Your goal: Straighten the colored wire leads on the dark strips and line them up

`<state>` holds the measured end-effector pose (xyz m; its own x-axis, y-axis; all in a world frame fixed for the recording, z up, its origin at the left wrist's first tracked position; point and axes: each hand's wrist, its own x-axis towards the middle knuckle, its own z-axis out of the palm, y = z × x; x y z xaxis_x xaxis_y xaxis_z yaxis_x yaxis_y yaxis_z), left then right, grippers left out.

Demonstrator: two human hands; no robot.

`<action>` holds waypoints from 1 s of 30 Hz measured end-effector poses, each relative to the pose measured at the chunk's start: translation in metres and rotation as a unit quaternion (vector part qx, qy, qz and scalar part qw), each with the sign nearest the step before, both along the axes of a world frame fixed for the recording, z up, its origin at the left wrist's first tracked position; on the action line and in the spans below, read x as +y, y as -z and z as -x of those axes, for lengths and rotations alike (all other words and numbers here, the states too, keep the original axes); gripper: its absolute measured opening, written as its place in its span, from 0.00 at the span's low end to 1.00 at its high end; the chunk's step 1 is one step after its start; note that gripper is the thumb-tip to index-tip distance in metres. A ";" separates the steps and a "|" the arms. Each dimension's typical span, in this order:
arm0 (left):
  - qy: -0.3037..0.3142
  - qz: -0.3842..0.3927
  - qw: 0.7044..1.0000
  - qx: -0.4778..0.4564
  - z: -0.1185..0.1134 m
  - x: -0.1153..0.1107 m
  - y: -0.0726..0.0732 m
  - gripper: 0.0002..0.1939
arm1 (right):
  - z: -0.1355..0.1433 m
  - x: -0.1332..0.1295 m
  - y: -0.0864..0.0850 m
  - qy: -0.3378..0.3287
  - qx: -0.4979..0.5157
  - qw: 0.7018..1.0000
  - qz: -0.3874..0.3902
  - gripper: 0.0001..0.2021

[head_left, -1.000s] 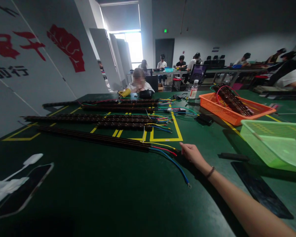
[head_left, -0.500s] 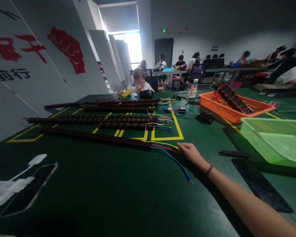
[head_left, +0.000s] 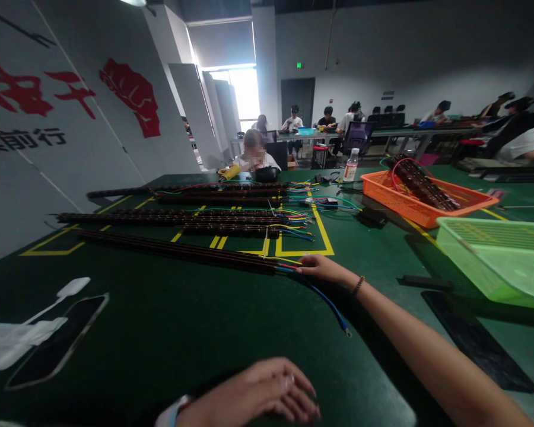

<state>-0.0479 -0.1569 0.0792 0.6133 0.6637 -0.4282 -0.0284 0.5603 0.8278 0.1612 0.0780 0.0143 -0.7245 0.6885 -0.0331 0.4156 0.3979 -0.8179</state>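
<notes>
A long dark-sleeved wire harness [head_left: 182, 251] lies across the table, its coloured wires coming out at the right end. My right hand [head_left: 323, 268] is closed around these wires just beyond the sleeve; its fingers hide part of the yellow and red ones. From under the hand a blue wire [head_left: 330, 302] curves toward me and ends in a metal ring terminal [head_left: 347, 333]. Low in the view, my left hand [head_left: 267, 388] is over the table with loosely bent fingers apart, holding nothing. A white cable tie [head_left: 266, 243] stands up near the harness's wire end.
More harnesses [head_left: 169, 218] lie behind, over yellow tape. On the right are an orange basket [head_left: 396, 203], a green basket [head_left: 471, 261] and a flat black object [head_left: 476, 338]. A phone [head_left: 60, 341] lies left. A bottle [head_left: 351, 166] stands far back; a person sits opposite.
My right hand has slid left along the wires, from near their tips to close by the sleeve. My left hand has come into view at the bottom. The view has shifted slightly.
</notes>
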 end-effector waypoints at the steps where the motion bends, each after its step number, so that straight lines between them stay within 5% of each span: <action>1: -0.010 -0.003 1.000 -0.010 -0.003 0.016 0.002 0.16 | 0.001 0.000 0.001 -0.002 -0.007 1.000 0.007 0.22; 6: -0.099 0.070 0.991 -0.062 -0.025 0.091 0.026 0.21 | -0.001 -0.003 0.005 0.006 -0.046 0.999 0.022 0.23; 12: -0.173 0.124 0.972 -0.103 -0.059 0.139 0.052 0.36 | 0.001 -0.004 0.014 0.015 -0.026 0.991 -0.132 0.17; 16: -0.222 0.116 0.957 -0.144 -0.072 0.152 0.060 0.29 | 0.004 -0.010 0.007 0.016 -0.062 0.965 -0.256 0.14; 21: -0.273 0.101 0.938 -0.190 -0.071 0.157 0.069 0.14 | 0.011 -0.023 -0.008 -0.034 -0.225 0.854 -0.469 0.10; 25: -0.334 0.081 0.918 -0.199 -0.066 0.166 0.080 0.08 | 0.017 -0.034 -0.013 -0.076 -0.293 0.797 -0.523 0.06; 30: -0.331 0.075 0.917 -0.209 -0.062 0.173 0.088 0.10 | 0.022 -0.043 -0.017 -0.070 -0.318 0.784 -0.529 0.07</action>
<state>0.0143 0.0156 -0.0092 0.2281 0.9030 -0.3642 -0.7012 0.4118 0.5820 0.1389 0.0347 0.0315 -0.8637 0.4900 0.1182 0.4976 0.7914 0.3550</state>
